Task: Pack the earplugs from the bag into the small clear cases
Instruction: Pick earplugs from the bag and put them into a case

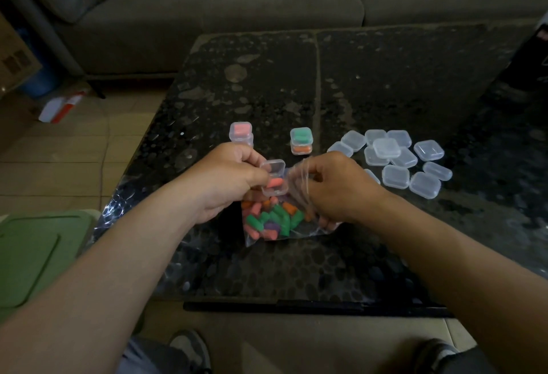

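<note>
My left hand grips a small clear case with its lid raised and a pink earplug inside. Just below it a clear plastic bag lies on the dark table, holding several orange, green, pink and purple earplugs. My right hand pinches the bag's upper edge with curled fingers. Behind my hands stand a stack of cases with pink earplugs and a stack with green and orange earplugs. Several clear cases without earplugs lie in a loose pile to the right.
A grey sofa runs along the far side of the table. A green lidded bin stands at my left, a red and white box lies on the tiled floor, and my shoes show below the table's near edge.
</note>
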A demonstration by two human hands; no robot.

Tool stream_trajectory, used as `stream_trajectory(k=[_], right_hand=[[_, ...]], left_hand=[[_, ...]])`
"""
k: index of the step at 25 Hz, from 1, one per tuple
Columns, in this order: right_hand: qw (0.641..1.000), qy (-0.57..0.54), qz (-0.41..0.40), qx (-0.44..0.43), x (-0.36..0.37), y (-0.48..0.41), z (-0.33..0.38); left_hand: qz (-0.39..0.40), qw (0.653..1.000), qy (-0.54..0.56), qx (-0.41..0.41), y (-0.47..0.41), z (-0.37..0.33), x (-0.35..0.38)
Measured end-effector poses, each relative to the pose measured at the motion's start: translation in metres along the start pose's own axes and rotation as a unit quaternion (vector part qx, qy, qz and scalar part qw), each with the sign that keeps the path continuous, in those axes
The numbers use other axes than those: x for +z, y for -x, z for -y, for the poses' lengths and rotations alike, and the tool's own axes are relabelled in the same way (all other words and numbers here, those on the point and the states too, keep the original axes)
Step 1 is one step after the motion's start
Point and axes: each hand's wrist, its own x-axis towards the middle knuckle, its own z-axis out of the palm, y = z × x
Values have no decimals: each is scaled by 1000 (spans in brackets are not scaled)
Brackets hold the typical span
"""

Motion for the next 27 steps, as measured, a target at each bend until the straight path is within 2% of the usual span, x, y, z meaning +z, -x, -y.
stream_trajectory(k=[9, 15, 22, 27], right_hand=[[999, 30, -16, -18, 2, -2, 0], [1000, 23, -10, 3, -3, 0, -2], [996, 43, -78, -28, -15, 13, -7], [991, 31, -128, -18, -20, 15, -5]], left_hand=[[-4, 1000, -2, 0, -2, 2, 1], [-6, 1000, 3, 0, -3, 2, 1], [-6, 1000, -7, 7, -1, 2, 2], [4, 1000, -2, 3, 3, 1, 1]])
